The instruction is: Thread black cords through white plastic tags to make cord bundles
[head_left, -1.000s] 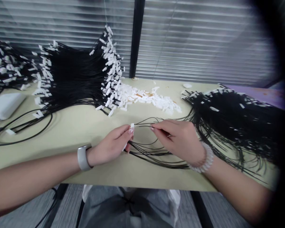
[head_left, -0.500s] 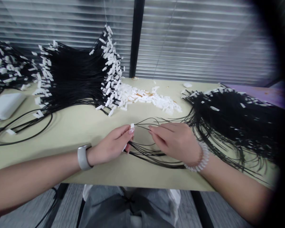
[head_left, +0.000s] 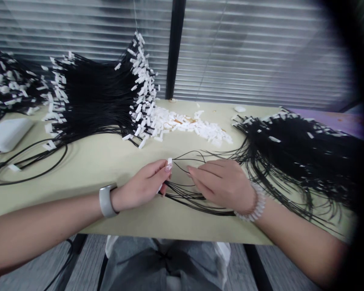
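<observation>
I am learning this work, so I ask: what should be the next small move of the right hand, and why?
Perhaps the right hand should gently tug the thin black wire to check its hold: this wire leaves the small white piece pinched by the left hand, and the right fingertips are near the wire.

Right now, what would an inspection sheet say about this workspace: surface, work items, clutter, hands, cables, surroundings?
Surface: pale table, partly covered.
Work items: white piece, black wires.
Clutter: loose white pieces, mid-table; white box, left.
Hands: left hand pinches the white piece; right hand is at the wires, grip unclear.
Cables: white-tipped black bundles, back left; black wire heap, right.
Surroundings: blinds and dark post behind.
</observation>
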Demonstrator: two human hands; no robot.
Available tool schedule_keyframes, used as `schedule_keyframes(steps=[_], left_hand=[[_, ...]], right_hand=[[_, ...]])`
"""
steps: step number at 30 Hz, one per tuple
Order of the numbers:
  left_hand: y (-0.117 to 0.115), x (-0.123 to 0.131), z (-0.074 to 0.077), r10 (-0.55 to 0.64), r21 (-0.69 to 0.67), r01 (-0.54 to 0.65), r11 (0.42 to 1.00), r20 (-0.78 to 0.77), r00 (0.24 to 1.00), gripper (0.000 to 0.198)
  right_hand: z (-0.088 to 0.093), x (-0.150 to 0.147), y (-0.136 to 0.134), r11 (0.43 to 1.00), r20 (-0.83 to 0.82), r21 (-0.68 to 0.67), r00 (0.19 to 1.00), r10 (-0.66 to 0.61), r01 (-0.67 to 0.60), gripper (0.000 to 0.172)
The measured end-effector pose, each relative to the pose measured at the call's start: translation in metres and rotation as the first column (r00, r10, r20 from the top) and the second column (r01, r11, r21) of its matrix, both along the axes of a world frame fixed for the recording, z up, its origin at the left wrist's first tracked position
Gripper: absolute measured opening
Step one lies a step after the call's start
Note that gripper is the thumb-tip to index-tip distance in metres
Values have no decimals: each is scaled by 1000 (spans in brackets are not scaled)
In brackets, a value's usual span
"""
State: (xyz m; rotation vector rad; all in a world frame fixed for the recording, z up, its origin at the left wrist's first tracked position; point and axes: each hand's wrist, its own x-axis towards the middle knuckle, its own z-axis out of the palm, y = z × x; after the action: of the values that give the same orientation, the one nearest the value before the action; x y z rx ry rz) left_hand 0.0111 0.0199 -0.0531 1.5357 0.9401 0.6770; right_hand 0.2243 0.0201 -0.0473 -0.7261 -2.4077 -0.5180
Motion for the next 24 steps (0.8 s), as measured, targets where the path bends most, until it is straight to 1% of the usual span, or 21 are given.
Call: schedule_keyframes(steps=[4, 8, 12, 14, 17, 21, 24], left_hand=[[0, 0, 1, 9, -31, -10, 999, -13, 1000, 31], [0, 1, 2, 15, -79, -16, 997, -17, 1000, 31], [0, 1, 2, 10, -90, -13, 996, -34, 999, 31], [0, 0, 2, -5, -67, 1, 998, -59, 998, 32], [0, -2, 2, -53, 8, 55, 998, -133, 990, 32], [0, -2, 1, -89, 114, 114, 987, -210, 974, 32], [1, 0, 2, -99, 144, 136, 980, -238, 966, 33]], right_hand=[[-1, 2, 2, 999, 4, 6, 1000, -31, 31, 4], [-4, 8, 8, 995, 77, 4, 992, -99, 99, 9], [-4, 9, 11, 989, 127, 30, 981, -146, 143, 11], [-2, 6, 10, 988, 140, 15, 978, -155, 154, 10], [-1, 0, 7, 988, 144, -21, 979, -146, 150, 14], [-4, -6, 4, 987, 153, -28, 977, -149, 155, 10], [-8, -8, 5, 984, 177, -39, 970, -164, 173, 10]])
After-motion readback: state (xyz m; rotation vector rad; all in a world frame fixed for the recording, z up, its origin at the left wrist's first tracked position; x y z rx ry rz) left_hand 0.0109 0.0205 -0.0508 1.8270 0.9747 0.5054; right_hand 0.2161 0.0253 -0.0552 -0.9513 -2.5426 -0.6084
